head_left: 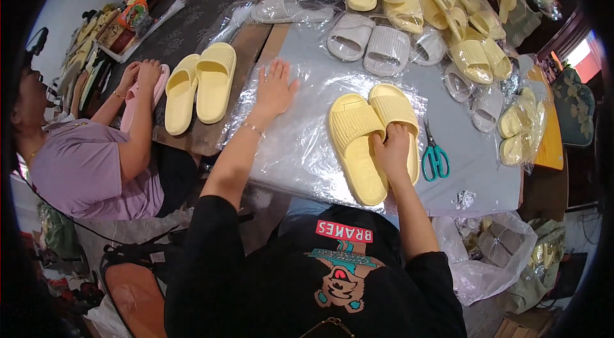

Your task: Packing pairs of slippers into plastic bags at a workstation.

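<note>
Grey-covered, the worktop (489, 175) carries a spread of clear film (281, 152), its near side running down to the worktop's front edge, close against the person's body. On the film's right part lies a yellow pair (358, 162) of slippers, side by side, soles down, toes pointing away. The left hand (275, 90) rests flat at the film's far left, fingers spread and holding nothing. The right hand (396, 146) reaches into the right slipper's foot opening; its fingertips are hidden under the strap, so I cannot tell whether they grip.

The slippers look light, thick and springy, like moulded foam, hard to damage; the strap or the sole's side should give a sure hold. The film looks thin and slick, so the pair could slide on it.

Right of the film lie the scissors (435, 156); beyond it, wrapped slippers (387, 53) crowd the far side. Left of it stands another yellow pair. Most room for moving seems to be over the film's left and middle.
</note>
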